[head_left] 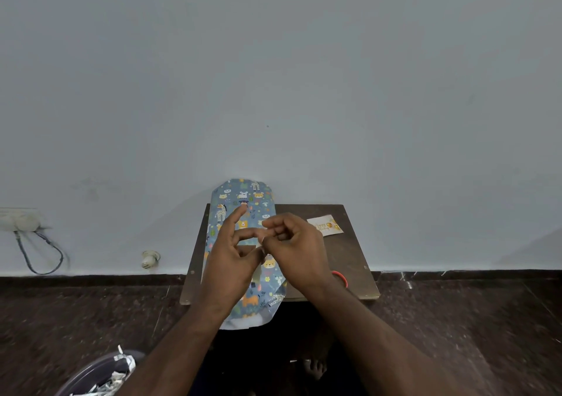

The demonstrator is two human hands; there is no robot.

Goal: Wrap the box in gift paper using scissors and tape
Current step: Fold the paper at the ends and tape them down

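A plain grey-blue wall (273, 76) fills most of the view. Below it runs a dark skirting (91, 280), then a dark speckled floor (456, 335). A small brown surface (349, 258) stands against the wall. Left of the surface, a socket (18, 220) with a hanging cable (42, 255) is fixed on the wall.

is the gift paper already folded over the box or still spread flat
Folded over: the gift paper wraps the box on the table; no bare cardboard shows.
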